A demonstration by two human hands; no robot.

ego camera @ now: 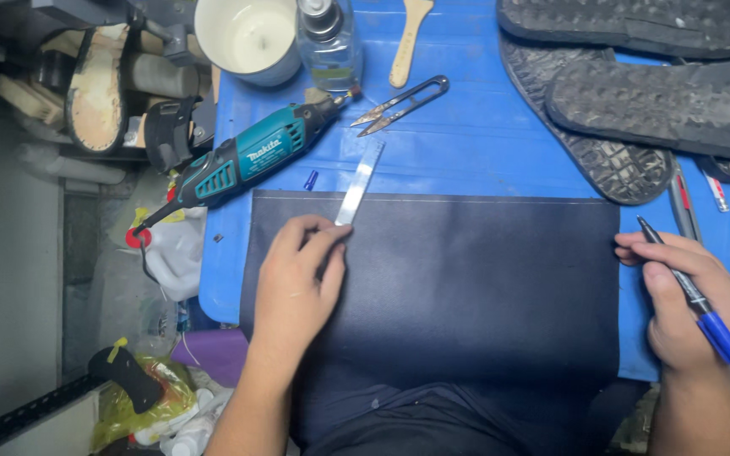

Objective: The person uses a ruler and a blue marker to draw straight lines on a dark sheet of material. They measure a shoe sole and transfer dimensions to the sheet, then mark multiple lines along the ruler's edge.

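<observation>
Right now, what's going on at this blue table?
A person sits at a blue table with a dark sheet of material spread in front of them. Their left hand rests on the sheet, fingertips touching the end of a metal ruler. Their right hand holds a blue-capped pen at the sheet's right edge. A teal rotary tool, thread snips and black shoe soles lie beyond.

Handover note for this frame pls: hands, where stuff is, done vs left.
Left hand: fingertips on the near end of the metal ruler, palm on the dark sheet.
Right hand: holds the blue-capped pen at the sheet's right edge.
The sheet lies flat on the blue mat; rotary tool and snips lie behind it.
Done: sheet laid out. No mark visible yet; ruler not yet aligned.
</observation>
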